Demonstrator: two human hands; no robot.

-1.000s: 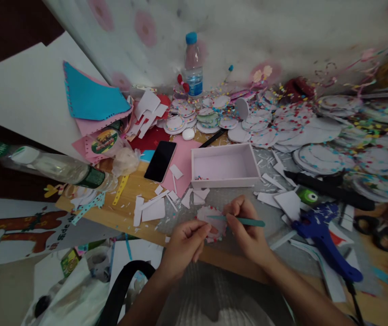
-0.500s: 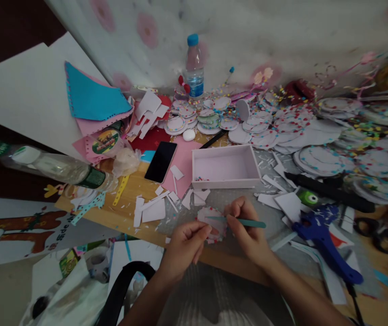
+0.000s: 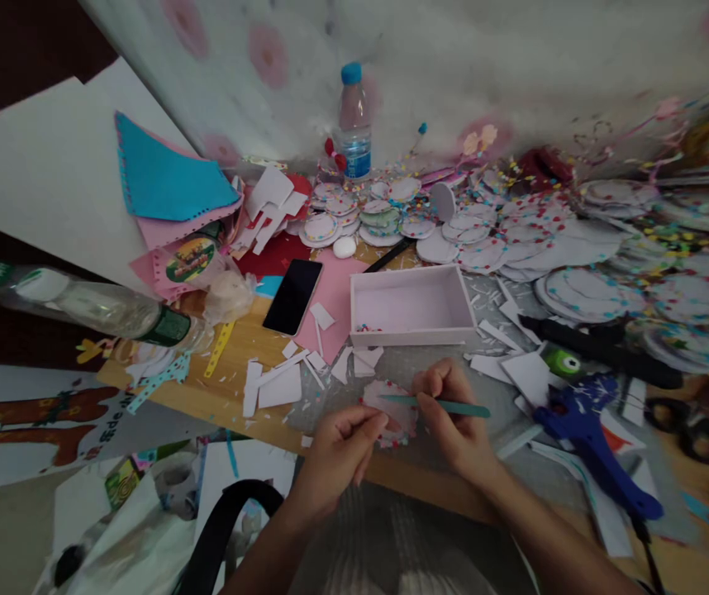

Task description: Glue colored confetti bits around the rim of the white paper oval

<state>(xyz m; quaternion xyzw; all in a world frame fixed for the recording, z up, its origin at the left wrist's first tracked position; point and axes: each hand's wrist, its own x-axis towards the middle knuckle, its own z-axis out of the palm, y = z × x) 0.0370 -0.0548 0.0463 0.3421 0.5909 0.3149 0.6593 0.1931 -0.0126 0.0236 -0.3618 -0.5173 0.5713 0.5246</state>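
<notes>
As the right hand [image 3: 450, 409] pinches a slim teal stick [image 3: 466, 408] over a pale, round, dot-edged card-like disc [image 3: 399, 410] at lower centre of the frame, the left hand [image 3: 342, 442] is narrowed at its rim, grip unclear, probably the best hold for something light, stiffish and creasable.

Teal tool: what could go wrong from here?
1. The teal tool's tip, in the right hand, sits close to the fingertips of the left hand; a slip might poke them or mark the pale disc.
2. The blue glue gun lies among white scraps; if hot, which I can't tell, it could scorch them.
</notes>
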